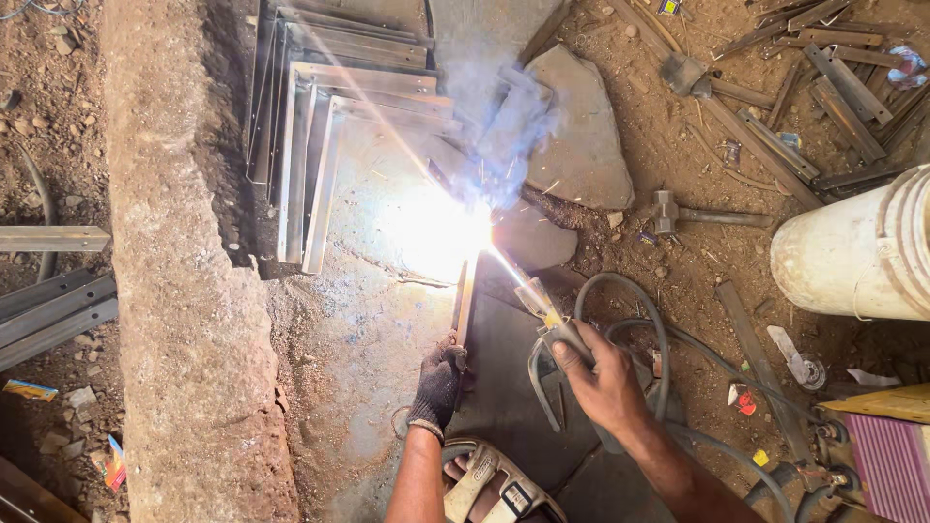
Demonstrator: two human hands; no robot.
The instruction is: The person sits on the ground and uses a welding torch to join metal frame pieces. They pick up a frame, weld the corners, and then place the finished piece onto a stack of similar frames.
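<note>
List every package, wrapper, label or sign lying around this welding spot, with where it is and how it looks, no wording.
Wrapper scrap: far left on the dirt, flat, yellow and blue.
Torn wrapper: lower left beside the stone slab, crumpled, red and blue.
Small wrapper: right of the right hand, red and white.
Yellow carton edge: far right, flat, above a pink ribbed panel.
No signs or screens.

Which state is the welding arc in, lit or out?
Lit: a white glare burns at the tip of the electrode holder in the right hand, with smoke rising.
</note>
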